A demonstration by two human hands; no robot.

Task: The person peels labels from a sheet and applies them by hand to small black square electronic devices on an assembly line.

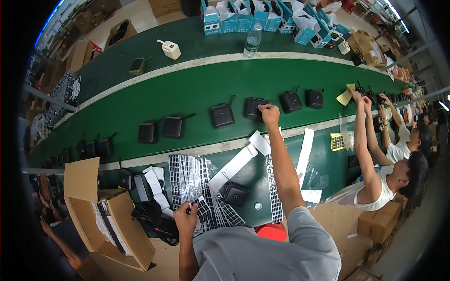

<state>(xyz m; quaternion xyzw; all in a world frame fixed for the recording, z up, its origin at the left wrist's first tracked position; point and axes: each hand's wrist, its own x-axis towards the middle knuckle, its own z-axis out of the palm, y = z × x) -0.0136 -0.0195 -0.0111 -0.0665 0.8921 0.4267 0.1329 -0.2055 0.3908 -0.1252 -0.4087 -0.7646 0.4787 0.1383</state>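
Observation:
My right hand [270, 115] reaches forward over the green conveyor belt [197, 100]. Its fingers are closed and press on the top of a small black box-shaped device [253, 107] with a wrist strap; anything between the fingertips is hidden. Near the bench edge my left hand [185, 218] is closed, with a small piece of black-and-white label sheet [203, 207] at its fingertips and something dark by its thumb. Beneath and beside it lie long label sheets [180, 180], partly under clear plastic. Another black device [235, 194] sits on the bench between my arms.
More black devices [222, 115] stand along the belt. An open cardboard box [110, 220] is at left, white paper strips [233, 166] on the bench. Beyond the belt stand a water bottle [252, 41] and blue boxes [228, 21]. Co-workers' arms [363, 136] reach in at right.

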